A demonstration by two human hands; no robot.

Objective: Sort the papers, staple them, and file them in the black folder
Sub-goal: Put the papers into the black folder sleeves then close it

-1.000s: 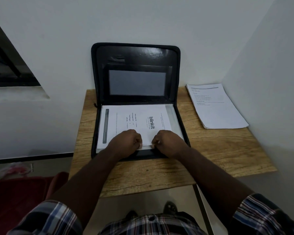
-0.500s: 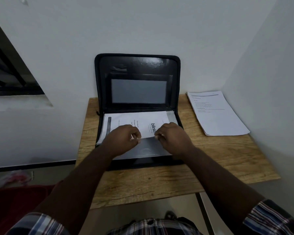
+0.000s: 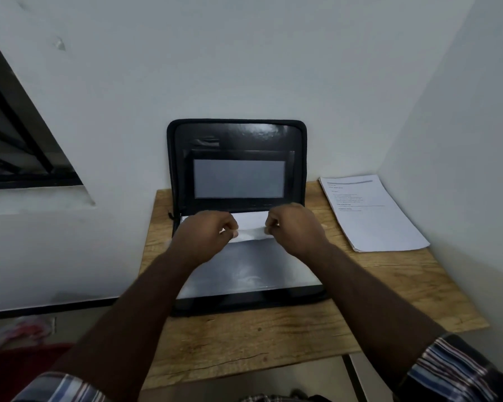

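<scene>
Head view: black folder [image 3: 238, 140] open on wooden bench [image 3: 244, 338], lid upright vs wall. L hand [image 3: 206, 236] + R hand [image 3: 295, 227] fingers pinch white sheet [image 3: 251, 224] edge, lifted over clear sleeve [image 3: 244, 268]. Paper stack [image 3: 372, 219] on bench, right of folder.

We've one head cam, looking fwd and down from close above the table [image 3: 273, 338], facing the wall corner.

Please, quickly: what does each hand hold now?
Left hand: pinches the page edge.
Right hand: pinches the same page edge.
</scene>
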